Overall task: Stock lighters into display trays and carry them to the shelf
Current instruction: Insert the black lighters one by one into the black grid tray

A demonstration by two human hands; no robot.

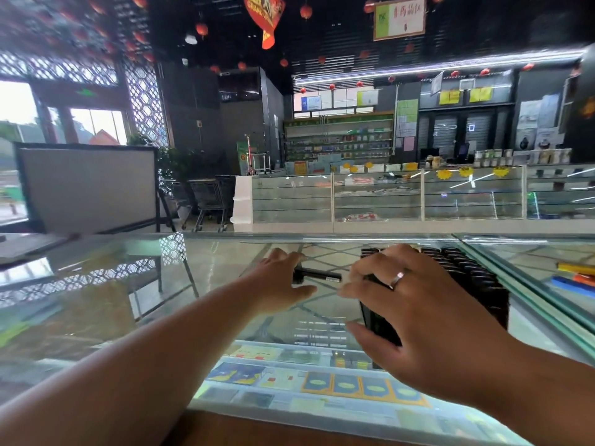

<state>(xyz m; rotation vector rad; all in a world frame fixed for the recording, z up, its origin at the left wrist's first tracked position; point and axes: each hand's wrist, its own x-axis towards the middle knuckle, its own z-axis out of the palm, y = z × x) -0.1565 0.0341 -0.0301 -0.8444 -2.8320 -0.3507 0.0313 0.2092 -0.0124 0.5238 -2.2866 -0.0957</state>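
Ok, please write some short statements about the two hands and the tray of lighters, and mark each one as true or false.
1. The left hand holds a black lighter. True.
2. The right hand wears a ring. True.
3. The display tray is empty. False: rows of dark lighters fill it.
4. The display tray stands on a wooden table. False: it stands on a glass counter.

I see the desk [128, 294] topped in clear glass, smooth and very glossy, mirroring the window lattice. Its near edge [264, 428] looks like matt brown wood. The lighter [320, 274] and the tray [479, 284] read as black plastic with a slight sheen. 1 ring [397, 279] on the right hand [428, 317] looks like polished metal.
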